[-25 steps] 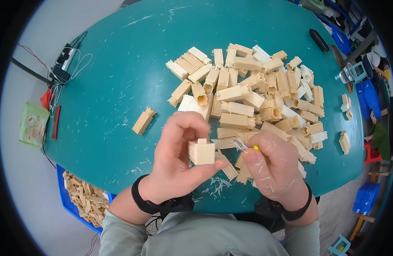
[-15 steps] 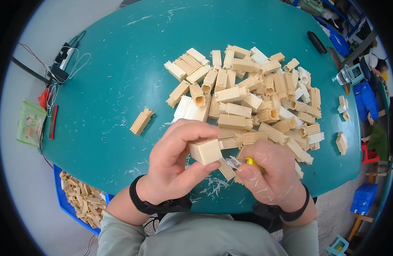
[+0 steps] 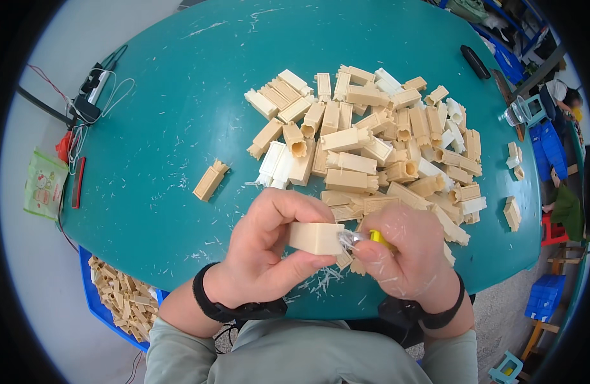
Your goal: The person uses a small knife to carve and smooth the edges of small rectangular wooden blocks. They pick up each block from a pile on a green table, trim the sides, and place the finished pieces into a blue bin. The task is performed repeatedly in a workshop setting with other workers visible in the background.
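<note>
My left hand (image 3: 256,249) is closed round a cream plastic block (image 3: 314,239), thumb below and fingers above, with a smooth side facing up. In my right hand (image 3: 407,259) is a yellow-handled scraping tool (image 3: 378,238), its short metal end against the block's right edge. The exact shape of its blade is hard to make out. Thin pale shavings cling to my right hand and to the tool's tip, and more shavings (image 3: 324,281) lie on the table below. Just beyond my hands spreads a heap of cream and white hollow blocks (image 3: 349,160) with notched ends.
A single block (image 3: 210,180) lies left on the green table (image 3: 180,115). Several more sit near the right edge, by a black object (image 3: 475,62). A power strip (image 3: 93,93) with cables is at the left edge. Below left stands a blue crate (image 3: 95,307) of blocks.
The block has turned in my left hand, so a longer side now shows. The tool's metal end has come up to meet the block's right edge.
</note>
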A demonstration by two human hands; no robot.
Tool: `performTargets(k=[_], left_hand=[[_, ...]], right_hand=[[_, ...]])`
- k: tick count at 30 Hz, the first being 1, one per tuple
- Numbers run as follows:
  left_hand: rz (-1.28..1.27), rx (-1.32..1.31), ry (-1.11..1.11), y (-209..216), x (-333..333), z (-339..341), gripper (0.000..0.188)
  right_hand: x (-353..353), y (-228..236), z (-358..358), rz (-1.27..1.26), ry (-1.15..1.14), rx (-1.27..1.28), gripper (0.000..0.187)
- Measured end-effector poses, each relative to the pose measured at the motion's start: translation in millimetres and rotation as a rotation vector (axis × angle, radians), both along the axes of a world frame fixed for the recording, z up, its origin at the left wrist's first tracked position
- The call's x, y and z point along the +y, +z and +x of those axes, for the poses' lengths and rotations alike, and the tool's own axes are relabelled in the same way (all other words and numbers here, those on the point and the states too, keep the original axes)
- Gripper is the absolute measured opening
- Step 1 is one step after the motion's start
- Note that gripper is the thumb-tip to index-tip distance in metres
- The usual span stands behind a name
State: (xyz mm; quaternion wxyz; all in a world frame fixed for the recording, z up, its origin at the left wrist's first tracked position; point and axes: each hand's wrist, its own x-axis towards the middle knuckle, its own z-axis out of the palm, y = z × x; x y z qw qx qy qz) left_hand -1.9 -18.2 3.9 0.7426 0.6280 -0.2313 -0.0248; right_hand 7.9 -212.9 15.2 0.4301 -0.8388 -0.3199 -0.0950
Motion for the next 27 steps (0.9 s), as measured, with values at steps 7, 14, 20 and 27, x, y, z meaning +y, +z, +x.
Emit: performTargets(k=[7, 14, 20, 27], left_hand=[[-0.048, -0.050, -0.261, -2.0, 2.8, 1.8, 0.036], [0.055, 0.087, -0.048, 11.9, 2.0, 4.5, 0.047], [0.018, -0.099, 0.081, -2.1, 0.2, 4.1, 0.035], [0.225, -0.326, 0.297, -2.7, 1.9, 2.8, 0.032]], right_hand=[[-3.4, -3.5, 7.3, 0.003, -0.178, -0.021, 0.023], [-1.1, 14.1, -1.2, 0.125, -0.141, 0.248, 0.021], [2.1, 14.1, -6.8, 0.090, -0.064, 0.317, 0.022], [5.0, 9.9, -8.4, 0.094, -0.054, 0.297, 0.023]])
